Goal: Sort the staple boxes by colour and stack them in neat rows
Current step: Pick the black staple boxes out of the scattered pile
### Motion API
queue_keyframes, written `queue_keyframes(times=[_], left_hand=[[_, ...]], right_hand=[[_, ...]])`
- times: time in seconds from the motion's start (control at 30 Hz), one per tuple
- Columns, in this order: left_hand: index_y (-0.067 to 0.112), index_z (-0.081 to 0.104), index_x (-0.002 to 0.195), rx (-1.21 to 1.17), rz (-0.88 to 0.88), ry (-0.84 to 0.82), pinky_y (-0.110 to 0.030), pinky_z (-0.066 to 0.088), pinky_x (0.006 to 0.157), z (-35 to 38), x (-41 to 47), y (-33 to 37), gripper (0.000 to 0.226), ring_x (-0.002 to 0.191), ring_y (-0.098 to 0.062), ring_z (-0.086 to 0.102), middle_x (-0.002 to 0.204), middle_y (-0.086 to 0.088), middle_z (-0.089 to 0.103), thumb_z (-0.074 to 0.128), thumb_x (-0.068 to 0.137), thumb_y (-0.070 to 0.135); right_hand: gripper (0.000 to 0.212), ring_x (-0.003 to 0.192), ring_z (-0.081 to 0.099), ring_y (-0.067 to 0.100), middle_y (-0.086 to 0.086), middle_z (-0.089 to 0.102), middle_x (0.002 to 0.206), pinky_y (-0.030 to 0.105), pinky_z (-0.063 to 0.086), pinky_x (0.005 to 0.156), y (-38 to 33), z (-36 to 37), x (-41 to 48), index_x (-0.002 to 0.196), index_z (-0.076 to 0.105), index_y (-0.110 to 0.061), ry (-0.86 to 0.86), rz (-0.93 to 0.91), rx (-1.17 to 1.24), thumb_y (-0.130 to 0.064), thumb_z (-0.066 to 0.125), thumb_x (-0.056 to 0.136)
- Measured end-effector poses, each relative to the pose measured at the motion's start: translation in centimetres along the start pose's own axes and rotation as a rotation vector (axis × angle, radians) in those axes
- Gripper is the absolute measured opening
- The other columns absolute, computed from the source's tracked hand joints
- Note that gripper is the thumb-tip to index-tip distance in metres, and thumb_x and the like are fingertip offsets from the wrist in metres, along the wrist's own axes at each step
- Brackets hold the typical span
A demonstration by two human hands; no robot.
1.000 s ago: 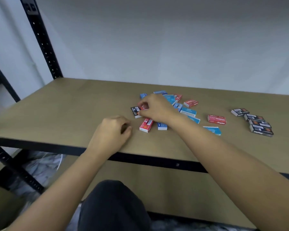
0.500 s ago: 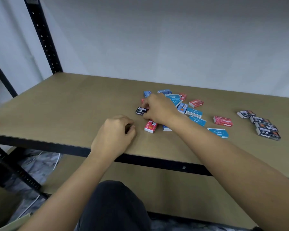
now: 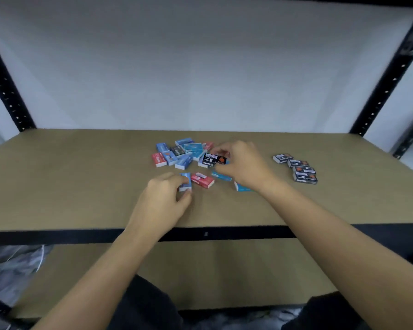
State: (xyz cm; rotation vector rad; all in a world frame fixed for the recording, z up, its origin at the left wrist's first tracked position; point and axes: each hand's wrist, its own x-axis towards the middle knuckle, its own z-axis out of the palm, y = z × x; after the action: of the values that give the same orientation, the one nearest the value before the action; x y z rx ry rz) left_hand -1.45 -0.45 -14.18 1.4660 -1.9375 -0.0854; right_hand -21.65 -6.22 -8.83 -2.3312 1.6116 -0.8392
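Both bare forearms reach forward, the left hand (image 3: 163,201) curled with thumb and forefinger pinching a blue box (image 3: 186,182), the right hand (image 3: 244,165) pinching a black box (image 3: 212,159).

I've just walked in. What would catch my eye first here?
A jumble of blue and red boxes lies in the middle of the shelf, with two bare hands working in it. The right hand holds a black box, and the left hand pinches a blue box nearer the front edge. Off to the right, four black boxes sit in a neat row.
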Motion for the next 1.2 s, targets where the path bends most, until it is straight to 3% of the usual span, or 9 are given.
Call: queue_keyframes(times=[0.1,0.27,0.47,0.53,0.63,0.8,1.0,1.1,1.2], left_hand=[[0.023,0.069,0.105,-0.047,0.119,-0.069,-0.028,0.05,0.077,2.1,0.4,4.3,0.021,0.086,-0.007,0.06,0.098,0.011,0.065,0.063,0.085,0.026],[0.021,0.067,0.113,-0.081,0.285,-0.183,-0.02,0.043,0.079,6.0,1.1,10.6,0.027,0.087,-0.005,0.056,0.107,0.01,0.064,0.062,0.088,0.028],[0.02,0.065,0.119,-0.074,0.411,-0.332,-0.016,0.039,0.083,10.3,2.8,14.6,0.03,0.094,-0.004,0.053,0.112,0.011,0.061,0.059,0.09,0.027],[0.019,0.066,0.118,-0.057,0.424,-0.366,-0.018,0.042,0.088,11.3,3.3,15.0,0.03,0.099,-0.006,0.057,0.112,0.011,0.062,0.057,0.091,0.027],[0.018,0.068,0.114,-0.067,0.414,-0.366,-0.005,0.034,0.082,12.2,3.8,15.1,0.026,0.096,-0.004,0.057,0.11,0.012,0.063,0.058,0.092,0.026],[0.018,0.069,0.113,-0.094,0.399,-0.364,0.001,0.031,0.076,12.3,4.0,14.9,0.025,0.094,0.0,0.055,0.11,0.013,0.063,0.058,0.092,0.027],[0.026,0.066,0.116,-0.078,0.416,-0.365,-0.022,0.048,0.086,9.8,3.0,13.8,0.028,0.102,0.001,0.055,0.113,0.019,0.06,0.056,0.092,0.035],[0.028,0.065,0.117,-0.032,0.389,-0.32,-0.024,0.048,0.091,6.9,2.5,11.6,0.028,0.107,0.001,0.054,0.117,0.019,0.06,0.056,0.092,0.036],[0.029,0.065,0.119,0.049,0.342,-0.255,-0.022,0.042,0.097,3.5,2.1,8.2,0.029,0.11,0.001,0.053,0.119,0.018,0.06,0.056,0.092,0.037]], right_hand=[[0.031,0.083,0.06,0.015,-0.005,0.07,0.092,0.023,0.039,0.071,3.9,-3.5,-2.7,0.108,0.074,-0.019,0.031,0.044,-0.05,-0.017,0.073,0.077],[0.021,0.081,0.062,0.021,0.003,0.071,0.088,0.034,0.051,0.073,11.2,-8.8,-6.4,0.095,0.072,-0.017,0.129,0.186,-0.127,-0.015,0.071,0.074],[0.02,0.081,0.065,0.021,0.004,0.073,0.087,0.034,0.053,0.075,18.9,-11.5,-9.3,0.087,0.073,-0.017,0.203,0.354,-0.181,-0.005,0.069,0.072],[0.018,0.081,0.065,0.021,0.004,0.074,0.087,0.03,0.051,0.075,20.4,-11.2,-10.0,0.087,0.074,-0.014,0.193,0.366,-0.171,-0.003,0.069,0.074],[0.019,0.076,0.06,0.015,0.006,0.074,0.088,0.01,0.036,0.065,21.7,-10.6,-10.2,0.089,0.076,-0.011,0.178,0.353,-0.164,0.0,0.068,0.077],[0.015,0.084,0.057,0.011,0.004,0.074,0.098,0.007,0.033,0.069,21.5,-10.5,-9.5,0.095,0.076,-0.009,0.159,0.35,-0.103,-0.004,0.069,0.083],[0.015,0.09,0.062,0.017,-0.001,0.072,0.098,0.025,0.044,0.075,17.5,-9.7,-7.5,0.094,0.075,-0.017,0.208,0.237,-0.056,-0.015,0.073,0.079],[0.012,0.079,0.06,0.015,-0.002,0.071,0.088,0.027,0.047,0.076,13.5,-8.1,-5.6,0.09,0.076,-0.015,0.171,0.154,0.034,-0.014,0.071,0.079],[0.016,0.087,0.061,0.016,0.001,0.073,0.096,0.025,0.045,0.079,9.7,-6.0,-3.2,0.094,0.076,-0.014,0.102,0.07,0.05,-0.014,0.069,0.08]])
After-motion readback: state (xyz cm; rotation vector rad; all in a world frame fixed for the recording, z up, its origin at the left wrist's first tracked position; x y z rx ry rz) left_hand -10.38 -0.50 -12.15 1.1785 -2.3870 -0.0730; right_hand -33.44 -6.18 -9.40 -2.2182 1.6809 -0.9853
